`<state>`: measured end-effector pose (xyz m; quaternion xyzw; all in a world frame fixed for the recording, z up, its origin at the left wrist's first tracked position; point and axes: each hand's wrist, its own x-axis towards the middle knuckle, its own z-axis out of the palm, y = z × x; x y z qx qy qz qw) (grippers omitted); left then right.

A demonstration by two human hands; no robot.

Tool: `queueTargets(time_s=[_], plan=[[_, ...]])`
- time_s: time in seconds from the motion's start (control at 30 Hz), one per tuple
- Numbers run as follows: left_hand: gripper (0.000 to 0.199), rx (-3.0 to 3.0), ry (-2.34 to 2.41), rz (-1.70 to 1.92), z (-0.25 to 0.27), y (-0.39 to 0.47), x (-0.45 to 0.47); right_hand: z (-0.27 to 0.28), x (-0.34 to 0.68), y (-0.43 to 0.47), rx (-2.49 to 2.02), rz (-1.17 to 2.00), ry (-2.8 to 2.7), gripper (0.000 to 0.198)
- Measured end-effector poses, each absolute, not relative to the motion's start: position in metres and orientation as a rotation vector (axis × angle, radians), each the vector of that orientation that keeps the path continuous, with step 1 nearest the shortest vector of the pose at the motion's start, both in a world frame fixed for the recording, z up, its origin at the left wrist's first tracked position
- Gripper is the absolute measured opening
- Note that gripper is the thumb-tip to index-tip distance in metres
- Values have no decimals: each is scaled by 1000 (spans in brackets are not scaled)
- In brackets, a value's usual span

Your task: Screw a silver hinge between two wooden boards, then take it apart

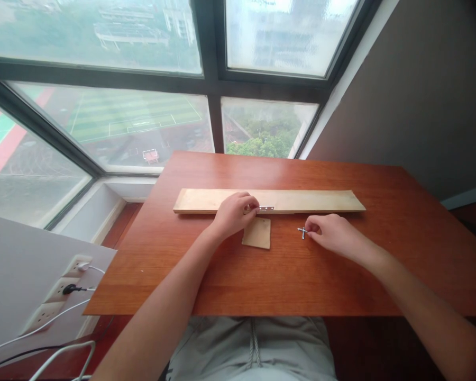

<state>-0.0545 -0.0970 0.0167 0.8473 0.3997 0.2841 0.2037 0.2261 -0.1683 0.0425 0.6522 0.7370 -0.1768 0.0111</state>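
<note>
A long pale wooden board (301, 200) lies across the table. At its near edge my left hand (236, 214) is closed, thumb and fingers pinched on one end of a small silver metal strip with holes (267, 208). That strip lies along the board's edge, its held end hidden by my fingers. Just below, a small square piece of wood (257, 234) with a hole near its top rests on the tabletop. To the right my right hand (330, 232) pinches small silver screws (303, 231), which cross each other low over the table.
The reddish-brown table (162, 275) has its near edge against my lap. Large windows (138, 116) stand behind and to the left, and a grey wall (412, 95) is at the right. Wall sockets (59, 291) with plugged-in cables (43, 325) are at the lower left.
</note>
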Motion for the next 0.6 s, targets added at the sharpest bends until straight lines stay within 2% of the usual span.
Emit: queueTargets(time_s=[0.6], plan=[[8,2374,1120,785,17,-97,-53,47,223,-166,1994,-527,2272,14]])
